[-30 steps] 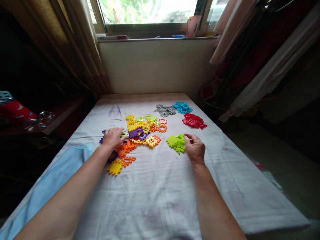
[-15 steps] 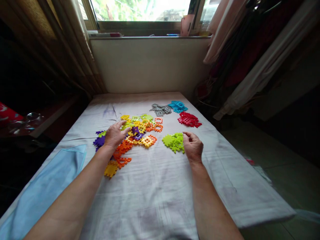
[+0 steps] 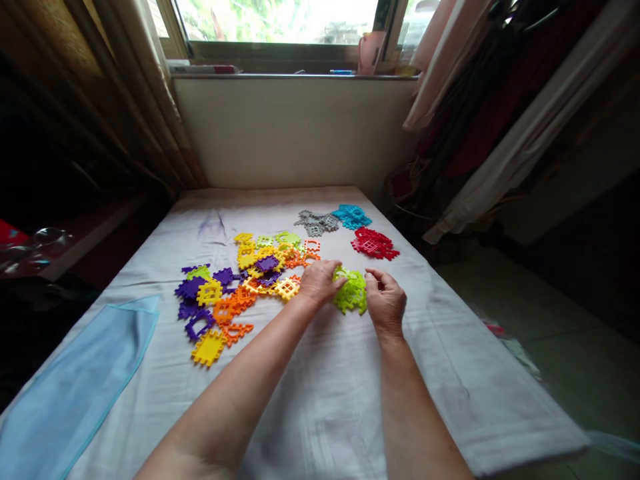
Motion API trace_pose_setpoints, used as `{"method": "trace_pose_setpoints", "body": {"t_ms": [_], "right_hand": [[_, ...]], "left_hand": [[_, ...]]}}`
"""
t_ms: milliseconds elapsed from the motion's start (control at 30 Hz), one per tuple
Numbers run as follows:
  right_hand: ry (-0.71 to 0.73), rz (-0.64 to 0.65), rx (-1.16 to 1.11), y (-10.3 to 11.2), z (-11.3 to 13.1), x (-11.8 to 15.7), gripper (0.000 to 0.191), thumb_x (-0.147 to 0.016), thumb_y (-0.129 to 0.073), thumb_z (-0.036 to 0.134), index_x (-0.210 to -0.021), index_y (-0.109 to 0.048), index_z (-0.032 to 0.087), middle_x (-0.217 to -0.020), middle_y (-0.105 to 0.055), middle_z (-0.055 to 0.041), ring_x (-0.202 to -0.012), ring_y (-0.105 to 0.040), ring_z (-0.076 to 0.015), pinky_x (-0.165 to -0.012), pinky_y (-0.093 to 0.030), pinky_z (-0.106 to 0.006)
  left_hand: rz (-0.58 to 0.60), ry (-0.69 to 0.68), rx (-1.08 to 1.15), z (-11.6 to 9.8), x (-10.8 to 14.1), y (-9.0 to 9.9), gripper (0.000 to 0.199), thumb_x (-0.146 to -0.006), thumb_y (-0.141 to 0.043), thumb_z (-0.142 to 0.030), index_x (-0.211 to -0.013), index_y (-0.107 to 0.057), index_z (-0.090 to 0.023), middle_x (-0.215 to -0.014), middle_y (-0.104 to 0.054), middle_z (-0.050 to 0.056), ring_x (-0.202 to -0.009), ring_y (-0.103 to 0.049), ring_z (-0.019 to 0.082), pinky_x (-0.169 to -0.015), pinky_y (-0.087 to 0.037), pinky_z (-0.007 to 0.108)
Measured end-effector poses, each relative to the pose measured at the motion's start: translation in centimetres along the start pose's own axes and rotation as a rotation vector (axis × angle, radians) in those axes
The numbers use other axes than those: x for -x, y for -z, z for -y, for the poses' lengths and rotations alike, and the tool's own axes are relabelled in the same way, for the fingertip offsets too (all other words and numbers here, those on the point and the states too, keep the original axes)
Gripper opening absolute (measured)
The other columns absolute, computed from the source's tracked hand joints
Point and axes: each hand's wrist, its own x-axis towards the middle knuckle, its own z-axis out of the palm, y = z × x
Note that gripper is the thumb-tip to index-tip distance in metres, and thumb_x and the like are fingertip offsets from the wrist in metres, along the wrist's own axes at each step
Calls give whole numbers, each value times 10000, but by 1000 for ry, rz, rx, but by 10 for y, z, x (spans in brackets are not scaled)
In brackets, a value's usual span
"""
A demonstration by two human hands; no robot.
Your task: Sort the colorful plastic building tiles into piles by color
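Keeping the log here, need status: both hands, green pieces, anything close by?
Left hand at left edge of green pile, right hand at right edge; grips unclear. Pile on sheet, between hands. Mixed-colour pieces close beside left hand.

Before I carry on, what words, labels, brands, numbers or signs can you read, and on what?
None readable.
Green pile and red pile: no lettering shows.
Sheet: faint purple marks, too blurred to tell whether they're writing.
Pink cup on windowsill: too small to tell.
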Motion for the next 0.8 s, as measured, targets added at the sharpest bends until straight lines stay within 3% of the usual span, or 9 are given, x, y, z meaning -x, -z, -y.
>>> {"method": "trace_pose_setpoints", "body": {"t_ms": [200, 333, 467, 533, 633, 700, 800], "right_hand": [[-7, 15, -11, 0, -1, -1, 365, -798, -517, 434, -863, -759, 168, -804, -746, -84, -595, -612, -172, -643, -513, -302], [-7, 4, -20, 1, -2, -1, 387, -794, -520, 446, -877, -759, 153, -810, -743, -98, -614, -630, -184, -658, -519, -315], [8, 14, -7, -1, -3, 0, 378, -793, -535, 455, -869, -762, 162, -766, -735, -80, -592, -618, -183, -666, -523, -318], [18, 27, -2, -3, -2, 3, 373, -790, -538, 457, -863, -765, 171, -751, -732, -71, -585, -606, -180, -665, -522, -314], [26, 52, -11, -6, 2, 7, 379, -779, -534, 460, -851, -769, 171, -743, -729, -71, -581, -595, -178, -657, -519, -312], [31, 69, -21, -8, 4, 9, 383, -772, -531, 460, -841, -769, 168, -747, -729, -75, -583, -592, -177, -655, -518, -311], [37, 93, -27, -8, 5, 11, 383, -770, -534, 466, -844, -767, 171, -758, -731, -74, -595, -595, -179, -664, -520, -312]], "left_hand": [[20, -37, 24, -5, -4, -7, 387, -873, -647, -358, -1238, -651, -228, -1206, -707, 116, -1106, -654, 273, -942, -535, 387], [-4, -64, 28, 15, 8, 6, 354, -878, -637, -347, -1215, -656, -240, -1224, -698, 90, -1130, -639, 240, -985, -513, 374], [-119, -28, -68, 72, 33, 46, 268, -909, -564, -331, -1134, -691, -260, -1168, -719, 56, -1090, -649, 215, -992, -495, 371], [-137, 127, -191, 112, 47, 73, 291, -928, -505, -350, -1131, -695, -266, -1198, -708, 42, -1125, -632, 203, -1011, -474, 334], [-79, 468, -390, 173, 66, 113, 391, -907, -471, -361, -1246, -650, -283, -1332, -649, 36, -1227, -584, 224, -1033, -445, 317], [-43, 584, -423, 207, 74, 131, 423, -856, -502, -377, -1216, -675, -238, -1279, -678, 98, -1154, -626, 293, -937, -498, 368], [27, 693, -444, 240, 79, 143, 402, -765, -571, -388, -1113, -725, -258, -1157, -734, 100, -1050, -668, 317, -820, -524, 363]]}}
